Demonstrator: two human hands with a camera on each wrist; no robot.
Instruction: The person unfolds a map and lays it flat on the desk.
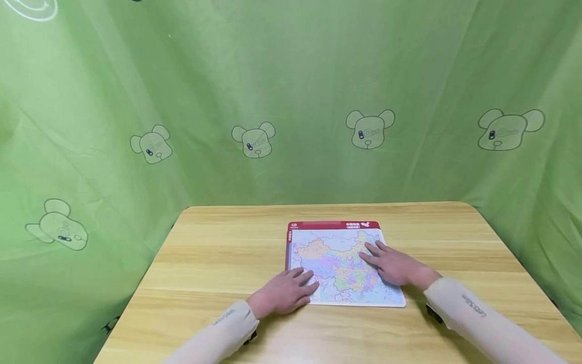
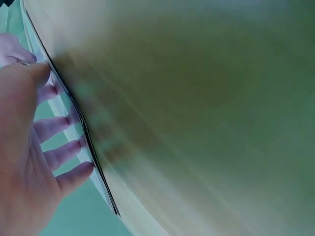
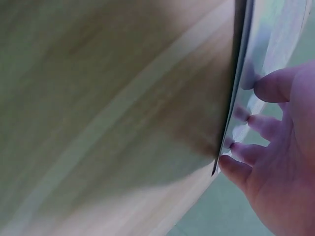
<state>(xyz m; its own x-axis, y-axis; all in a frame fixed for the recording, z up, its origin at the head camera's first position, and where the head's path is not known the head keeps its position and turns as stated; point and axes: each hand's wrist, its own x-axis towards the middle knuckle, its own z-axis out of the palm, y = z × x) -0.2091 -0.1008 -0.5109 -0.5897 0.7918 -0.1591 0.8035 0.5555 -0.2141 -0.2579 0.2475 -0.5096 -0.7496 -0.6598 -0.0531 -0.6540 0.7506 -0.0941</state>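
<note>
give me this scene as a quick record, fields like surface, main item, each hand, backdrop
surface: wood-grain table
main item: map sheet, lying flat, map side up, rounded corners
header: red band along the far edge
left hand: fingers spread, fingertips touching the near left corner area
right hand: fingers spread, fingertips touching the right side, farther forward than the left
sleeves: pale, printed lettering on both
backdrop: green curtain with outlined bear faces

Map board (image 1: 338, 263): rect., rounded corners, multicol. regions, red strip (image 1: 320, 225) far side; flat on wood-grain tbl (image 1: 218, 273).
</note>
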